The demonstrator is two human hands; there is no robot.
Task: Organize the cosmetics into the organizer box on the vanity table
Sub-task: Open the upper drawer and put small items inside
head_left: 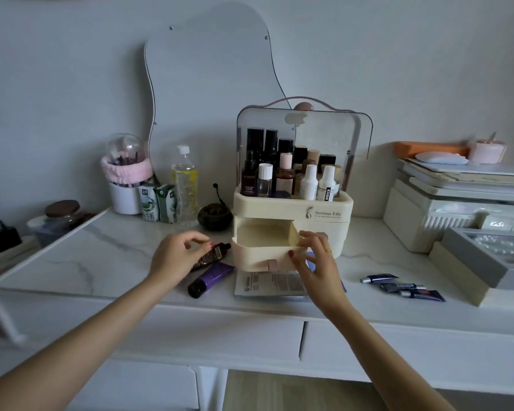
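Two hands are at work on the marble worktop (107, 250). Left hand (175, 256) pinches the brown patterned tube (211, 256) between fingertips and thumb, the tube's cap pointing to two o'clock; a purple tube (210, 279) lies just beside it at five o'clock. Right hand (315, 256) grips the front corner of the open, empty drawer (264, 235) of the cream organizer box (324, 215). Three dark tubes (404, 287) lie well apart at three o'clock.
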